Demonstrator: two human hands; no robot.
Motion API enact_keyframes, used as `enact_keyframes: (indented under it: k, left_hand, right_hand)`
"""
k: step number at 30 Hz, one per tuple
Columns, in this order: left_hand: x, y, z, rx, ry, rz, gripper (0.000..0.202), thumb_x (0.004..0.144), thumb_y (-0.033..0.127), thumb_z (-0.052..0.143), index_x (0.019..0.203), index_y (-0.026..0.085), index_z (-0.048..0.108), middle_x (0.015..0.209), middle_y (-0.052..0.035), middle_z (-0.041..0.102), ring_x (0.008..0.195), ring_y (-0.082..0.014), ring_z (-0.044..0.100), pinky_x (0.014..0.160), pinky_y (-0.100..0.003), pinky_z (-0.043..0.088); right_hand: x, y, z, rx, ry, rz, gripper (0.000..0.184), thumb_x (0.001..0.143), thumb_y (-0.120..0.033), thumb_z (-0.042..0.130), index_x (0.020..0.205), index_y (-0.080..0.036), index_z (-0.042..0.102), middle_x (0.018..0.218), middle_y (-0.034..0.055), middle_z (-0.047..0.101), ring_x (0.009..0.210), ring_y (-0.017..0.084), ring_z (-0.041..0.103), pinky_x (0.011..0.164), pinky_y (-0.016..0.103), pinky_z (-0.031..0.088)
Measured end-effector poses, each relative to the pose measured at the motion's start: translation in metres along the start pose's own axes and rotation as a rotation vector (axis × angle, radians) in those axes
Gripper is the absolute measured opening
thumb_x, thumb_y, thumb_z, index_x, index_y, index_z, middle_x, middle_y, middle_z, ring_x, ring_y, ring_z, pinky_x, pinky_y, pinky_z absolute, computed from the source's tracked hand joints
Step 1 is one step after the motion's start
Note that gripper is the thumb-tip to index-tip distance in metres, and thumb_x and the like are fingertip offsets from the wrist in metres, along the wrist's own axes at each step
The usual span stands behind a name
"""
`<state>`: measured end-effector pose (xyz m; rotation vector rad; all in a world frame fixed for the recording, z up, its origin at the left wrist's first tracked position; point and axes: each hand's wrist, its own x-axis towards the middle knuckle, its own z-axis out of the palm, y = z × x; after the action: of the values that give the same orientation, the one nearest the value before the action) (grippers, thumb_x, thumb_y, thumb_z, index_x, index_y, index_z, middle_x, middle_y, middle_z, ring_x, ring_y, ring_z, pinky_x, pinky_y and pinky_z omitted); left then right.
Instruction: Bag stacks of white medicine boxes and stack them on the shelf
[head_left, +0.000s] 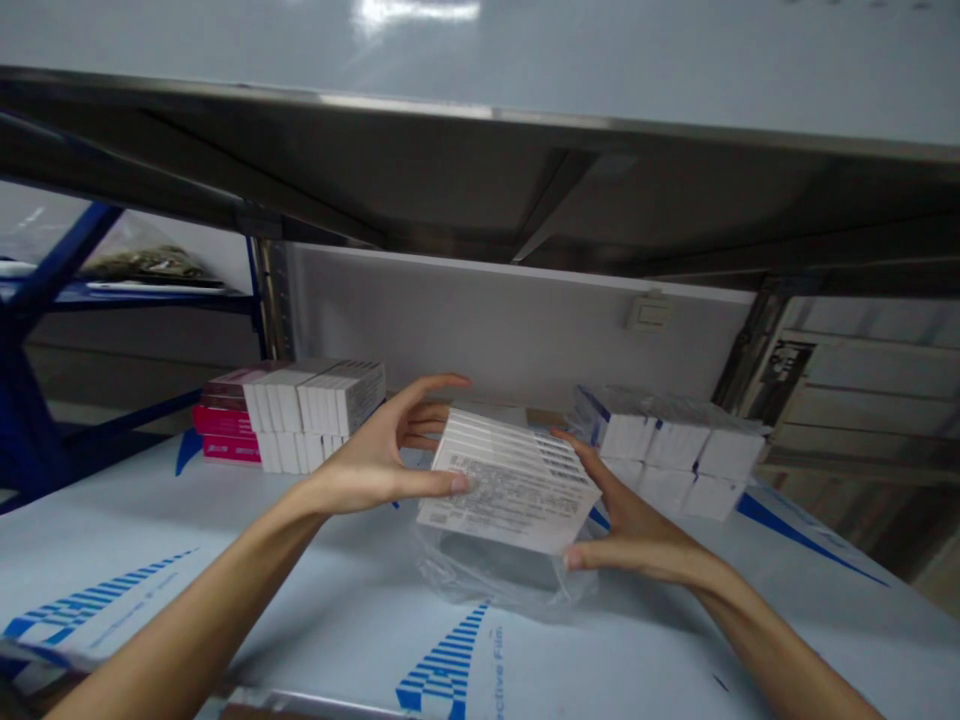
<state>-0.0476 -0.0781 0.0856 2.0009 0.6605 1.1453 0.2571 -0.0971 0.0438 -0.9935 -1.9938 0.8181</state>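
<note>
From the head camera, the person's left hand (373, 462) and right hand (628, 532) hold a stack of white cartons (510, 482) between them, one hand on each side. Both hands are spread wide around the stack. The left thumb rests on its upward-facing printed side, with the other fingers reaching behind it, and the right hand grips the opposite side in the same way. The stack sits tilted, its printed labels and barcodes facing up toward the camera, and is held over a clear plastic bag (491, 570). The view does not settle whether the cartons touch the bag.

The bag lies on a shelf (225, 560) covered in white and blue protective film. Just left of the hands stands a block of white cartons (315, 410), touching a pile of red boxes (229, 428) on its far left. Just right of the hands sits another group of white cartons (671, 450), their edges marked in blue. Behind everything runs a white back panel (487, 320) bearing a small switch plate (649, 312). The metal underside of an upper shelf (480, 190) crosses above, and a blue rack frame (52, 330) stands at the left.
</note>
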Motion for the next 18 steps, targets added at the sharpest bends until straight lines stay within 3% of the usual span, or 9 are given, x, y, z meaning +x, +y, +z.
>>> enact_keyframes:
  k: [2,5,8,12,18]
  left_hand:
    - [-0.001,0.003,-0.004,0.020,0.040,0.007,0.087,0.067,0.027,0.089,0.142,0.027,0.046,0.118,-0.0117,0.072,0.112,-0.0311,0.070,0.096,-0.047,0.057]
    - [-0.006,0.007,-0.009,0.129,0.098,0.016,0.084,0.065,0.027,0.090,0.139,0.027,0.050,0.122,-0.0112,0.071,0.112,-0.0311,0.070,0.098,-0.047,0.057]
    - [-0.011,0.009,-0.008,0.224,0.109,0.036,0.081,0.064,0.028,0.090,0.136,0.028,0.054,0.129,-0.0105,0.068,0.113,-0.0308,0.069,0.102,-0.048,0.055]
    - [-0.010,0.007,0.002,0.190,0.085,0.054,0.075,0.066,0.031,0.089,0.133,0.027,0.057,0.131,-0.0093,0.067,0.114,-0.0287,0.068,0.103,-0.045,0.054]
    - [-0.003,-0.009,0.025,0.016,0.067,0.024,0.054,0.066,0.033,0.089,0.113,0.020,0.066,0.117,-0.0077,0.070,0.105,-0.0245,0.069,0.099,-0.044,0.055]
  right_hand:
    - [-0.001,0.003,0.004,-0.085,-0.004,-0.003,0.112,0.055,-0.044,0.092,0.152,-0.036,0.037,0.152,0.0077,0.052,0.138,0.033,0.051,0.116,0.056,0.041]
    - [-0.004,0.013,0.019,-0.234,0.040,0.012,0.106,0.057,-0.041,0.091,0.150,-0.031,0.042,0.152,0.0103,0.052,0.140,0.034,0.048,0.119,0.060,0.035]
    - [-0.005,0.022,0.032,-0.354,0.176,0.038,0.084,0.065,-0.030,0.082,0.143,-0.026,0.052,0.148,0.0125,0.056,0.139,0.036,0.049,0.119,0.062,0.034]
    - [-0.003,0.024,0.030,-0.268,0.217,0.091,0.049,0.079,-0.023,0.060,0.128,-0.023,0.065,0.130,0.0121,0.070,0.122,0.033,0.064,0.108,0.058,0.048]
    - [-0.011,0.022,0.024,-0.065,0.201,0.197,0.051,0.067,-0.034,0.076,0.115,-0.022,0.068,0.120,0.0124,0.074,0.111,0.035,0.070,0.101,0.057,0.055]
